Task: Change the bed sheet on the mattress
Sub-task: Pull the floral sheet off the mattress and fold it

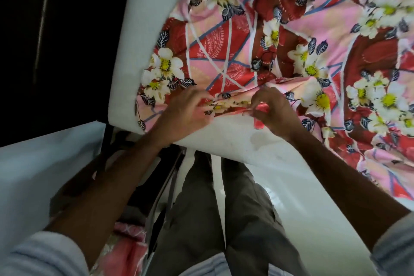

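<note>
A pink and red floral bed sheet (291, 35) lies crumpled over a white mattress (143, 29), leaving the left strip and the near edge of the mattress bare. My left hand (186, 114) and my right hand (272, 112) are close together at the sheet's near edge. Each hand pinches a bunched fold of the sheet's hem with curled fingers. The hem between the hands is gathered into a ridge. The near left corner of the mattress (118, 116) is uncovered.
I stand at the near side of the bed, my legs in grey trousers (201, 208) against the mattress edge. A dark bed frame (112, 136) shows under the corner. Another pink patterned cloth (125, 246) lies on the floor at the lower left. The far left is dark.
</note>
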`<state>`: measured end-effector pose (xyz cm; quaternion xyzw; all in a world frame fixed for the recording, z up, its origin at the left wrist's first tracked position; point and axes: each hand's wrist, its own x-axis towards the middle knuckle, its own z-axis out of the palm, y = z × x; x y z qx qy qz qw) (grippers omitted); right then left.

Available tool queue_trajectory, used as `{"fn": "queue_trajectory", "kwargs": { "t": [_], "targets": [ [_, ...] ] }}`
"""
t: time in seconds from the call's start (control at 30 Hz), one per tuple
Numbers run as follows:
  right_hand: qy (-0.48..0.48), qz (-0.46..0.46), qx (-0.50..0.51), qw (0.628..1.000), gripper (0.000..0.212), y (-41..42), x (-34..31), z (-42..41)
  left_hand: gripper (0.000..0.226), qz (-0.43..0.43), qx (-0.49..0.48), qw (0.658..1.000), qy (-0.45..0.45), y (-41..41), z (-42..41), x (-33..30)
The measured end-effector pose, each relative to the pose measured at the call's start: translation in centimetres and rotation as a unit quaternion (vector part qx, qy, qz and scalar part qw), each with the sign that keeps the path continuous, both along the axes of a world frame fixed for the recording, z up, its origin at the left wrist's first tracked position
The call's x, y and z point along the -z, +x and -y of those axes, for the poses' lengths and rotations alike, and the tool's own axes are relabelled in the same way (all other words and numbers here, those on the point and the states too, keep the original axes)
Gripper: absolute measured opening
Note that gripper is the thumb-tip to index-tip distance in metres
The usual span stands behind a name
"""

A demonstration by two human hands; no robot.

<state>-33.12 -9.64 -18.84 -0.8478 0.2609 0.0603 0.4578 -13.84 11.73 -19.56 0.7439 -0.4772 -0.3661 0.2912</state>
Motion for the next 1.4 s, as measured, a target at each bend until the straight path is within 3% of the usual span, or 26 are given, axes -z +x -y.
{"fn": "queue_trajectory", "kwargs": {
  "t": [0.1, 0.3, 0.47, 0.57, 0.7, 0.8, 0.9, 1.0, 1.13, 1.23, 1.33, 1.4],
  "targets": [
    [0.064, -0.019, -0.017, 0.998, 0.018, 0.0, -5.1, 1.4, 0.062, 0.063, 0.079, 0.994, -0.044, -2.9, 3.1, -1.7],
    [0.102, 0.042, 0.06, 0.992, 0.014, 1.5, -17.0, 4.2, 0.011, 0.125, 0.012, 0.981, -0.15, -3.7, 7.8, -10.4],
    [0.092, 0.122, 0.091, 0.984, 0.013, 3.3, -29.1, 7.8, 0.015, 0.195, -0.003, 0.972, -0.13, 2.3, 12.2, -19.0],
    [0.05, 0.145, 0.084, 0.985, 0.018, 3.8, -36.8, 10.3, 0.018, 0.219, -0.02, 0.962, -0.161, 5.6, 16.1, -26.2],
    [-0.055, 0.161, 0.108, 0.979, 0.022, 3.7, -46.3, 13.2, 0.029, 0.127, 0.007, 0.964, -0.233, 4.9, 21.1, -36.6],
    [-0.16, 0.173, 0.14, 0.962, 0.022, 3.0, -52.1, 14.9, 0.033, 0.043, 0.079, 0.964, -0.251, 1.8, 24.6, -43.7],
    [-0.243, 0.191, 0.162, 0.937, 0.017, 1.3, -57.0, 16.1, 0.031, -0.036, 0.086, 0.952, -0.293, -1.4, 27.7, -50.4],
    [-0.312, 0.201, 0.153, 0.916, 0.017, -0.6, -60.7, 16.5, 0.025, -0.018, 0.102, 0.94, -0.326, -4.1, 30.0, -55.0],
    [-0.358, 0.203, 0.134, 0.901, 0.018, -3.7, -64.3, 16.8, 0.028, 0.082, 0.098, 0.937, -0.326, -6.8, 32.3, -56.9],
    [-0.358, 0.232, 0.148, 0.892, 0.019, -6.9, -66.3, 17.9, 0.007, 0.167, 0.084, 0.939, -0.29, -7.5, 33.7, -55.1],
    [-0.347, 0.263, 0.173, 0.883, 0.022, -9.8, -67.6, 19.7, 0.013, 0.182, 0.033, 0.955, -0.232, -7.1, 34.6, -52.5],
    [-0.322, 0.28, 0.196, 0.883, 0.024, -11.5, -68.0, 21.2, 0.02, 0.146, 0.013, 0.965, -0.215, -7.0, 34.7, -51.3]
  ]
}}
